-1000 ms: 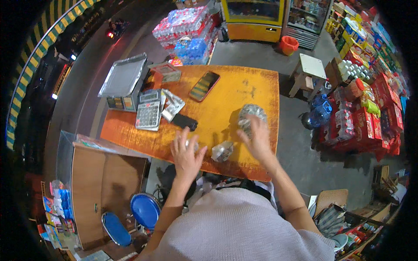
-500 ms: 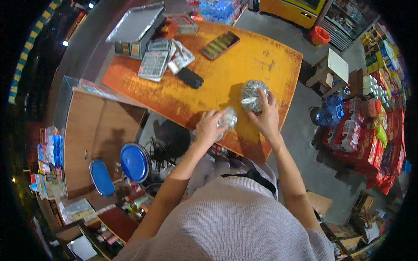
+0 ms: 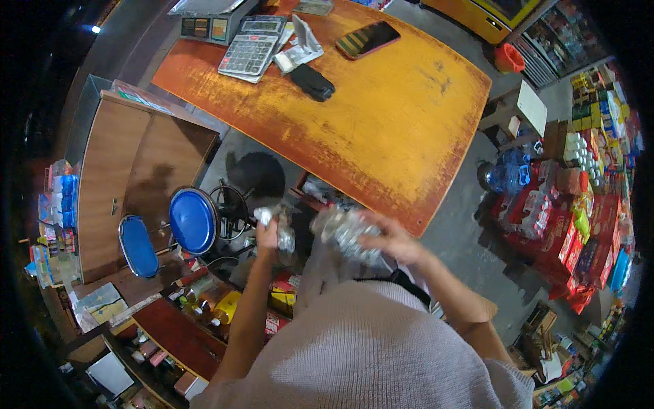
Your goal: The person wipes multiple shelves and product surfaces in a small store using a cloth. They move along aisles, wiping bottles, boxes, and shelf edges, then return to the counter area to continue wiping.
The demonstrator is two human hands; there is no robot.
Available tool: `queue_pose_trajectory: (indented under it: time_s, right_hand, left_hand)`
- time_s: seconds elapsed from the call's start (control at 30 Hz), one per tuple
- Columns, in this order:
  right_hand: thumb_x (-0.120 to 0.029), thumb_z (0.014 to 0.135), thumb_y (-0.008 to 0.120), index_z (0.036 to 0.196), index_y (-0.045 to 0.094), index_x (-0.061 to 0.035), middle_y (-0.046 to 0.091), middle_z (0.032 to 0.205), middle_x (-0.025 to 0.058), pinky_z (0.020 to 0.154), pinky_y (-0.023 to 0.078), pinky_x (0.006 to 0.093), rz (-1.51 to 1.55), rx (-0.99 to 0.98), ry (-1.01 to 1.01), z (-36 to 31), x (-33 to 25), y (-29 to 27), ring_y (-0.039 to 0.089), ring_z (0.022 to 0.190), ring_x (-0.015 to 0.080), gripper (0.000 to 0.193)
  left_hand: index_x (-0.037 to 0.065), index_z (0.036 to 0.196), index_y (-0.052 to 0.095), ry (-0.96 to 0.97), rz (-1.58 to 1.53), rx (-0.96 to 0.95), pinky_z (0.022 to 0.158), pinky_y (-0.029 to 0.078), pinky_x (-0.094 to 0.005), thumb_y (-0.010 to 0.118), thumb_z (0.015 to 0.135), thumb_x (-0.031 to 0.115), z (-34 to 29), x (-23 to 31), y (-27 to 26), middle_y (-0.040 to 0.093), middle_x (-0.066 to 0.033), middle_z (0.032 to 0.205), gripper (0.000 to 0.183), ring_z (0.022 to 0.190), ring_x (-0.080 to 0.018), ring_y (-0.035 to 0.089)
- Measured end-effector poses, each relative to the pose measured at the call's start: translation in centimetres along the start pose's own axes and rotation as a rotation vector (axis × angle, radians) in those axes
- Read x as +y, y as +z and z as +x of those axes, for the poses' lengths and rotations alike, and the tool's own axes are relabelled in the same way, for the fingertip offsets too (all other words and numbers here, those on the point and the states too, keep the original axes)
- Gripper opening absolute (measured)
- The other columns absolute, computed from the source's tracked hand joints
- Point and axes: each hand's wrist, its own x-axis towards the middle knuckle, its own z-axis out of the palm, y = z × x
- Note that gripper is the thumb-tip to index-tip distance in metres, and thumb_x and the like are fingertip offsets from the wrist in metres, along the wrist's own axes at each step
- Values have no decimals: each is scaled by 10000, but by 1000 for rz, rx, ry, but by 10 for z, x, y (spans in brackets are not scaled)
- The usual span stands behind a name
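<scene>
My right hand [image 3: 396,240] is closed on a clear plastic bag of silvery bits [image 3: 346,232], blurred by motion; what the bits are I cannot make out. My left hand [image 3: 267,235] grips a smaller clear plastic bag [image 3: 285,237], also shiny and smeared. Both hands are in front of my body, below the near edge of the worn yellow-orange table [image 3: 381,109]. Near them, under the tabletop, an open drawer [image 3: 310,192] shows. On the table lie a black pouch-like thing [image 3: 313,82], a phone [image 3: 368,39], a calculator [image 3: 253,51] and some papers [image 3: 303,44].
At the left stand a wooden cabinet [image 3: 136,184] and a round blue stool [image 3: 193,220]. A low shelf with bottles [image 3: 211,307] is beside my left arm. To the right are a small white-topped table [image 3: 531,108], water jugs [image 3: 509,174] and red stacked packs [image 3: 545,238].
Both hands have come off the tabletop toward my body, each carrying its plastic bag. My left hand has swung left. The view has shifted, and the drawer under the table shows more.
</scene>
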Motion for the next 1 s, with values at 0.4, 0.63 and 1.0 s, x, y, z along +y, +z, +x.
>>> queue_pose_trajectory:
  time_s: [0.4, 0.63, 1.0]
  right_hand:
    - [-583, 751, 577, 1381, 400, -115, 429, 1368, 230, 1080, 281, 427, -1339, 287, 272, 103, 164, -18, 396, 1280, 361, 804]
    - [-337, 801, 602, 1211, 555, -91, 570, 1186, 223, 959, 420, 436, -1110, 265, 374, 46, 198, -22, 526, 1115, 392, 480]
    - [-152, 793, 601, 1071, 630, -20, 627, 1080, 214, 902, 454, 391, -970, 412, 238, -7, 194, -1, 576, 1056, 368, 308]
  left_hand:
    - [42, 1064, 580, -250, 118, 75, 673, 469, -319, 594, 885, 288, -23, -121, -38, 614, -33, 911, 306, 786, -151, 590]
    - [59, 1132, 547, -284, -229, 103, 675, 521, -342, 573, 903, 193, 19, -186, -7, 624, -43, 960, 267, 822, -176, 615]
    - [120, 1349, 338, -721, 100, 160, 820, 464, -511, 722, 771, 406, 44, -164, 54, 400, -130, 1370, 750, 1215, -323, 425]
